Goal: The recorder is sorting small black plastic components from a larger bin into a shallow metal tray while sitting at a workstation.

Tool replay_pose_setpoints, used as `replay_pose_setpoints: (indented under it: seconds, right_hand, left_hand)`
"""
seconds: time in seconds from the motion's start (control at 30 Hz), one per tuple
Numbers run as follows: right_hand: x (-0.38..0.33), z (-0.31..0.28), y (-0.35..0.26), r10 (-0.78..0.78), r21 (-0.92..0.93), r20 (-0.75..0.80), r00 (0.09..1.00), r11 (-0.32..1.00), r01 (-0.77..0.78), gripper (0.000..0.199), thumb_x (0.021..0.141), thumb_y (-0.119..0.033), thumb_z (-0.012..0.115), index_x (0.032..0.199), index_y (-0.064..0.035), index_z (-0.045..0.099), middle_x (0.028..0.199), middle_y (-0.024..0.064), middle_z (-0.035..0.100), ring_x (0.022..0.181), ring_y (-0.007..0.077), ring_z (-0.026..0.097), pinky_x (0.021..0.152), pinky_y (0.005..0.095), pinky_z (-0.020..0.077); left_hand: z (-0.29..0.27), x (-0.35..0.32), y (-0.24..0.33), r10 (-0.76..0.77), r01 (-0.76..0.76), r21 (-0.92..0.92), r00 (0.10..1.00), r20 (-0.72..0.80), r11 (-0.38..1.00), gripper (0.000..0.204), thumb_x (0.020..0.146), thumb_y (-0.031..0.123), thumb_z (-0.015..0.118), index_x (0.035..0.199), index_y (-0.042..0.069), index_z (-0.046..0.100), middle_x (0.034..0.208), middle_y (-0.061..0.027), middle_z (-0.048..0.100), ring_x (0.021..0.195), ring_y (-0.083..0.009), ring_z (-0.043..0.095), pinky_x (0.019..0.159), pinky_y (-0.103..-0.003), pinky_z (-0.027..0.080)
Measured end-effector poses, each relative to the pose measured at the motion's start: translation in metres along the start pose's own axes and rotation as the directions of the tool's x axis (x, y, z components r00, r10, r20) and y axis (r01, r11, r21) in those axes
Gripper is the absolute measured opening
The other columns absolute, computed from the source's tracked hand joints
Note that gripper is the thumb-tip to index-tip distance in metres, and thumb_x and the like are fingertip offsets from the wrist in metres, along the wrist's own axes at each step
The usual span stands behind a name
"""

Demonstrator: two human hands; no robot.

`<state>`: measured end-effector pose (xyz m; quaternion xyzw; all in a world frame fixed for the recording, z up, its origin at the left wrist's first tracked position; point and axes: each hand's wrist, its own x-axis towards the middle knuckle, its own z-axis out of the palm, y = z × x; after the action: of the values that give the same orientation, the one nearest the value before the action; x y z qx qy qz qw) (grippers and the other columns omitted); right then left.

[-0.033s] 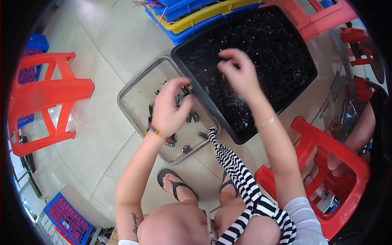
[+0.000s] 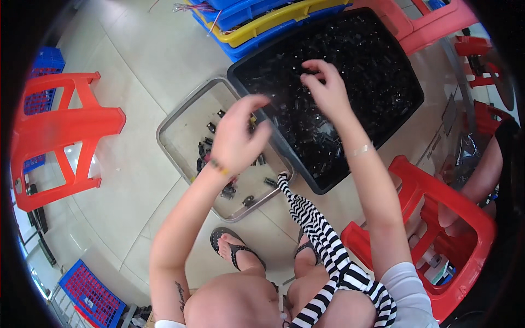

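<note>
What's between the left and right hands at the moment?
In the head view, part of the black bin and its small dark parts show between the left hand and right hand.

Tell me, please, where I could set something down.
Bare floor lies between the left red stool and the shallow tray, whose upper-left side is bare too. Crowded: the black bin, full of dark parts, and the tray's middle, near the left hand.

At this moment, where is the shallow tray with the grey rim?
In the head view, the shallow tray lies on the floor, left of centre, beside the large black bin, with the left hand over its right part.
</note>
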<state>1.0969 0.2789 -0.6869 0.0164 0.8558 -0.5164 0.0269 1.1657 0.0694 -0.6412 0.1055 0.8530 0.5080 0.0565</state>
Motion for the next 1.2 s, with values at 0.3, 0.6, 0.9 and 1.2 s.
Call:
replay_pose_setpoints:
  seconds: [0.3,0.6,0.9,1.2]
  right_hand:
    - [0.028,0.036,0.045,0.020,-0.709,0.004,1.000,0.705,-0.012,0.075,0.075,-0.055,0.059,0.140,-0.0288,0.034,0.143,0.0187,0.032,0.129,0.0449,0.029,0.099,0.0619,0.0280]
    - [0.002,0.021,-0.032,0.312,-0.737,0.158,0.937,0.668,-0.099,0.083,0.068,-0.049,0.065,0.141,-0.0304,0.030,0.144,0.0204,0.027,0.124,0.0516,0.034,0.100,0.0658,0.0256]
    - [-0.004,0.019,-0.048,0.385,-0.754,0.149,0.911,0.640,-0.147,0.086,0.068,-0.051,0.064,0.143,-0.0306,0.026,0.147,0.0197,0.023,0.127,0.0501,0.032,0.101,0.0655,0.0245]
    - [-0.004,0.014,-0.056,0.419,-0.764,0.149,0.896,0.624,-0.165,0.087,0.069,-0.053,0.062,0.144,-0.0306,0.024,0.148,0.0185,0.022,0.129,0.0499,0.030,0.102,0.0655,0.0238]
  left_hand:
    - [0.074,0.107,-0.034,-0.442,0.139,0.827,0.886,0.142,0.544,0.094,0.069,0.061,0.056,0.144,0.013,0.024,0.146,-0.0198,0.025,0.132,-0.0453,0.025,0.099,-0.067,0.025]
    - [0.036,0.097,-0.016,-0.573,0.239,0.724,0.779,0.255,0.647,0.108,0.055,0.053,0.075,0.144,0.026,0.020,0.140,-0.0225,0.028,0.126,-0.0459,0.034,0.095,-0.060,0.038]
    - [0.034,0.092,-0.010,-0.575,0.242,0.717,0.775,0.263,0.654,0.108,0.057,0.051,0.075,0.145,0.027,0.018,0.143,-0.0206,0.023,0.130,-0.0443,0.028,0.096,-0.058,0.038]
    - [0.035,0.092,-0.008,-0.565,0.240,0.714,0.785,0.255,0.657,0.106,0.057,0.051,0.074,0.144,0.028,0.020,0.143,-0.0209,0.023,0.130,-0.0449,0.027,0.096,-0.060,0.038]
